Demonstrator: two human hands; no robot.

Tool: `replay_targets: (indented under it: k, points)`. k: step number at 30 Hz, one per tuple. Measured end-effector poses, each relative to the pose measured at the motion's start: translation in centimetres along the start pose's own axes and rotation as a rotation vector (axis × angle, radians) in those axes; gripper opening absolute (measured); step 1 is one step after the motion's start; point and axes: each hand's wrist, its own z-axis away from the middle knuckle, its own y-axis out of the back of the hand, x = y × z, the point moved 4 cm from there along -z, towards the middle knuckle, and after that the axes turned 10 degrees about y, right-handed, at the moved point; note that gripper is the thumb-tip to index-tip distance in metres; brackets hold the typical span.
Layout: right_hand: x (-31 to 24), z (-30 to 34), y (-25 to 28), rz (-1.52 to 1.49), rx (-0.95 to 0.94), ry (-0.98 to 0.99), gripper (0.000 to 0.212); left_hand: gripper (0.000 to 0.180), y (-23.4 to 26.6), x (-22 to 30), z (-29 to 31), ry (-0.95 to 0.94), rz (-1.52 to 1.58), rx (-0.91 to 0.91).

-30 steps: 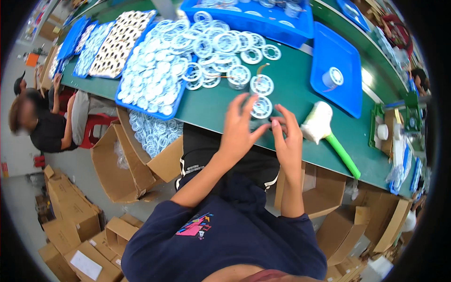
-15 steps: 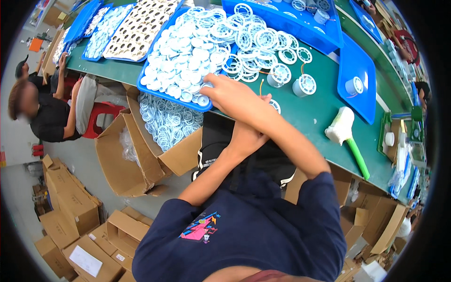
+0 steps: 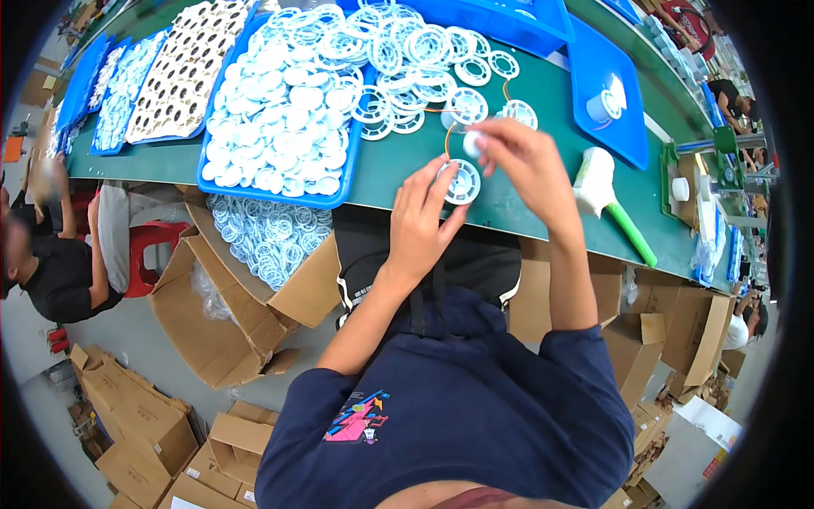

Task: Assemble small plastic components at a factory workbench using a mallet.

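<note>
My left hand (image 3: 417, 222) is closed around a white spool-like part (image 3: 462, 184) near the table's front edge. The part's ringed round face is turned up, and an orange wire (image 3: 448, 140) rises beside it. Just above it, my right hand (image 3: 527, 161) pinches a small white round cap (image 3: 471, 142), apart from the part. Behind my hands stand two similar white parts, one a cup with a ringed top (image 3: 466, 105), the other (image 3: 520, 113) partly hidden by my right hand. To the left, a blue tray (image 3: 346, 170) bears heaped white caps (image 3: 271, 127).
White rings (image 3: 428, 47) lie piled at the back of the green table (image 3: 551, 93). A mallet with white head and green handle (image 3: 629, 231) lies right. A blue tray (image 3: 623, 140) holds one white part. Below is an open carton of rings (image 3: 267, 237); a person (image 3: 64, 263) sits left.
My right hand has moved from the heaped caps, where it crossed over my left arm, to above the spool-like part, with a cap in its fingers. The whole view has shifted.
</note>
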Motion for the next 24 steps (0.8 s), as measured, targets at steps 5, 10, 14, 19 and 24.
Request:
replay_targets:
  k: [5,10,14,19,24]
  points:
    - [-0.1,3.3,-1.4,-0.032,-0.066,-0.056,0.018,0.070,-0.2,0.0,-0.2,0.043,0.021,-0.024]
    - [-1.2,2.7,-1.9,0.297,-0.044,0.208,0.022,0.070,-0.5,0.1,-0.6,0.107,0.017,-0.010]
    - [-2.4,-1.7,0.1,0.450,0.098,0.242,0.018,0.067,-0.4,0.4,-0.9,0.161,0.016,-0.009]
    - [2.6,-10.7,-2.0,0.696,-0.209,0.274,0.025,0.068,-0.6,0.3,-0.7,0.200,0.047,0.003]
    - [3.0,-11.8,-1.7,0.622,-0.275,0.362,0.024,0.066,-0.7,0.3,-0.3,0.228,0.037,0.010]
